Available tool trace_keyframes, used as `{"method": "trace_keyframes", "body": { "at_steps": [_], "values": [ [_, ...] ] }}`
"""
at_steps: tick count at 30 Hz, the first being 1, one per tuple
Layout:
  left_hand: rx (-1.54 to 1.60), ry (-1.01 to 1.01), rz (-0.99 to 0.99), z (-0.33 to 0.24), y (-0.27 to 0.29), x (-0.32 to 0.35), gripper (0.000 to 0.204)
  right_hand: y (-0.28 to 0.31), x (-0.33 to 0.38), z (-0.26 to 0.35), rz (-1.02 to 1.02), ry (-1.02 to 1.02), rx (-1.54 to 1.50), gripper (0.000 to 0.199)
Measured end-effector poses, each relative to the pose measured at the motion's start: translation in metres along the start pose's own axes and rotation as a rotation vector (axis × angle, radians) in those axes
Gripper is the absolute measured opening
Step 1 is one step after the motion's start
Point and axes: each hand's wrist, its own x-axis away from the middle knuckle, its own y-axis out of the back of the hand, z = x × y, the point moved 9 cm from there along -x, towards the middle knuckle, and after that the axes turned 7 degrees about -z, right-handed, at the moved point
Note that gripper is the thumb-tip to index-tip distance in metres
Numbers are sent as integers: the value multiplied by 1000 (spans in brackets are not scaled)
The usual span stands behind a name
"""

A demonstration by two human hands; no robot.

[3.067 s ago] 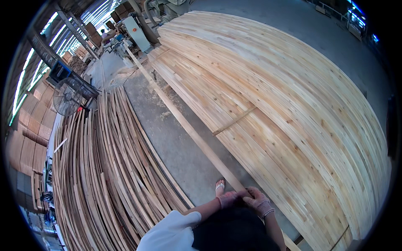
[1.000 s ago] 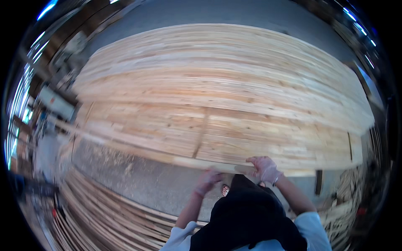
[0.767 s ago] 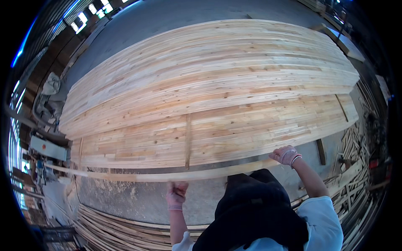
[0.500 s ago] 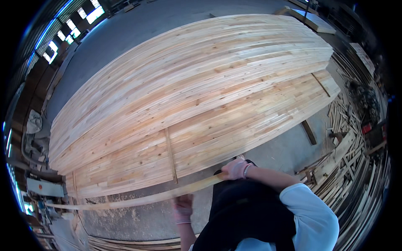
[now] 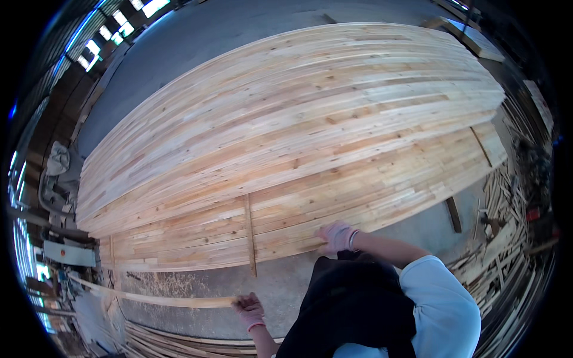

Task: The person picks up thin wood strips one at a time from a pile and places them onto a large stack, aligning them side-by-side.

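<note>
- Long wooden strip [image 5: 173,301] was grasped by left hand [image 5: 249,311], extended toward nine o'clock.
- Grip of right hand [image 5: 339,237], by board stack [image 5: 310,119] at twelve, could not be told.
- Scrap wood [image 5: 496,237] was strewn at four.

Woodworking shop by the signs: long pale boards [image 5: 298,122] stacked broad over a grey floor [image 5: 286,280], sawdust [image 5: 170,285] scattered along their near edge, heaped offcuts [image 5: 501,238] past the right end, machine cabinet [image 5: 70,254] off the left.

boards [image 5: 298,119] are streaked cream and tan, dotted with brown knots | strip [image 5: 179,301] is toned pale yellow | gloves [image 5: 339,237] are tinted pink | apron [image 5: 352,304] is coloured black
</note>
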Motion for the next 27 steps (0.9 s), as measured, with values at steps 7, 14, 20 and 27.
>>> {"method": "trace_keyframes", "body": {
  "at_steps": [7, 14, 20, 27],
  "values": [
    [103, -30, -316, 44, -40, 22, 53, 196, -85, -156, -478, -217, 508, 68],
    [3, 220, -458, 182, -102, 68, 55, 303, -144, -219, -501, -147, 739, 67],
    [64, 197, -333, 193, -75, 65, 40, 297, -168, -238, -227, -156, 682, 74],
    [31, 229, -349, 206, -83, 68, 31, 300, -166, -240, -166, -153, 647, 58]
  ]
}}
